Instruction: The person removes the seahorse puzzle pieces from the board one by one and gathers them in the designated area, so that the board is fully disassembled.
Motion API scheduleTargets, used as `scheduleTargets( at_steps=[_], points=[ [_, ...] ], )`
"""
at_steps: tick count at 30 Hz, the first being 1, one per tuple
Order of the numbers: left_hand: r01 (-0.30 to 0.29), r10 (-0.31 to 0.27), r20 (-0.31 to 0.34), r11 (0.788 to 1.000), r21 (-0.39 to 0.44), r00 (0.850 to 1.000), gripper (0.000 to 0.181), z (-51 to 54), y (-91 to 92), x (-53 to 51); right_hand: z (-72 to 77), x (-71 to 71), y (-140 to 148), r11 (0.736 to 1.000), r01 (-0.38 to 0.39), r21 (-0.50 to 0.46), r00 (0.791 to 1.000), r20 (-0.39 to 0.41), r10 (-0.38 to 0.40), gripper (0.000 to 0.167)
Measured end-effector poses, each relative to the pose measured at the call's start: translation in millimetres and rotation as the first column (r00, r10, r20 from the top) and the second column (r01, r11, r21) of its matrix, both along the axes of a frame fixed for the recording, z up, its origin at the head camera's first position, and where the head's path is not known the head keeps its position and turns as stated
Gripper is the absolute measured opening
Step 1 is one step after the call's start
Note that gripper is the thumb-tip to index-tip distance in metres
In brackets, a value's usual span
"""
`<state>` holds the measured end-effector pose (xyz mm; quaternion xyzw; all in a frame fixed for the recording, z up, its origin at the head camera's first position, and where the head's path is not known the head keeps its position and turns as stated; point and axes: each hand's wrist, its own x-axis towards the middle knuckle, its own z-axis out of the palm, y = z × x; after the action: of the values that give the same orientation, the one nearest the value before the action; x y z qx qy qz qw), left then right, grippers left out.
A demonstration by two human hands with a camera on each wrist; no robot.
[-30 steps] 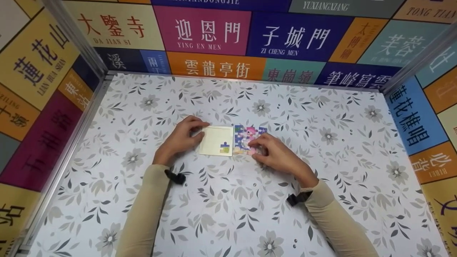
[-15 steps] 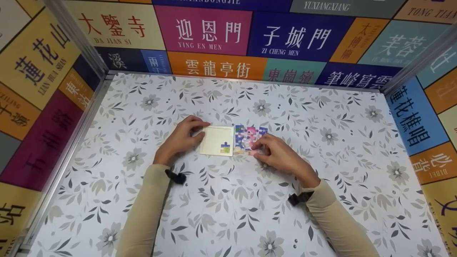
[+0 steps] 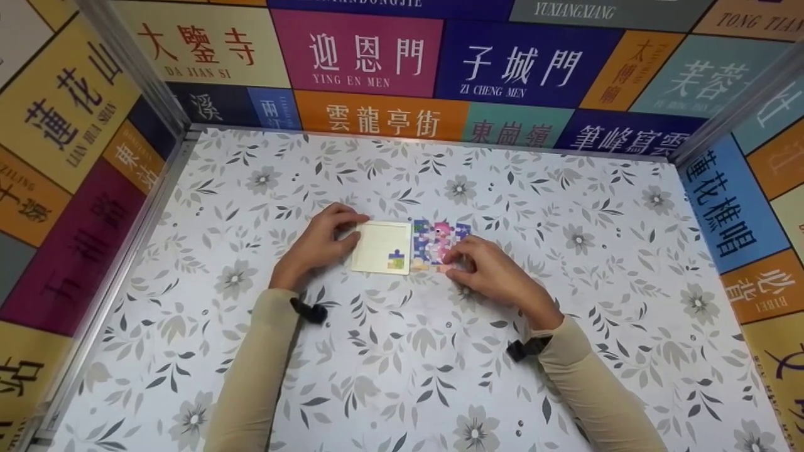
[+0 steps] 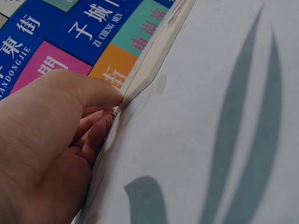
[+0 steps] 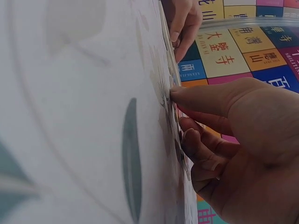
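Observation:
A square cream puzzle tray (image 3: 375, 246) lies flat on the table, with one blue and yellow-green jigsaw piece (image 3: 396, 260) in its lower right corner. My left hand (image 3: 321, 241) holds the tray's left edge; in the left wrist view the thumb (image 4: 105, 92) lies against the tray's rim. Right beside the tray lie several puzzle pieces (image 3: 422, 246) in blue, pink and white. Over their lower right part, my right hand (image 3: 487, 267) pinches a pinkish piece (image 3: 442, 268) between thumb and fingers. That hand hides some of the pieces. In the right wrist view the thumb (image 5: 201, 99) touches down at the table surface.
The table (image 3: 402, 364) wears a white cover printed with grey leaves and flowers. Upright panels (image 3: 358, 56) of coloured blocks with Chinese lettering enclose it at the back and both sides. Black straps (image 3: 308, 311) sit at both wrists, over beige sleeves.
My right hand has shifted slightly to the right over the pieces, and more of the pink pieces shows. The left hand and the tray hold still.

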<state>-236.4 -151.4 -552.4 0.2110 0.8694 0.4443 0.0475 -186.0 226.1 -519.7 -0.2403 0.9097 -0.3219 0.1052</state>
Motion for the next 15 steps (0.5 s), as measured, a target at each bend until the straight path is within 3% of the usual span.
scheduleTargets(
  at_steps=[8, 15],
  points=[
    [-0.004, 0.004, -0.006, 1.000, -0.016, 1.000, 0.035, 0.9, 1.1, 0.0, 0.3, 0.3, -2.5, 0.999, -0.020, -0.035, 1.000, -0.016, 0.020, 0.021],
    [-0.006, 0.006, 0.001, 1.000, -0.016, 1.000, 0.035, 1.5, 0.6, 0.7, -0.5, -0.1, -22.3, 0.998, -0.057, -0.037, 0.998, -0.023, 0.056, 0.025]
  ],
)
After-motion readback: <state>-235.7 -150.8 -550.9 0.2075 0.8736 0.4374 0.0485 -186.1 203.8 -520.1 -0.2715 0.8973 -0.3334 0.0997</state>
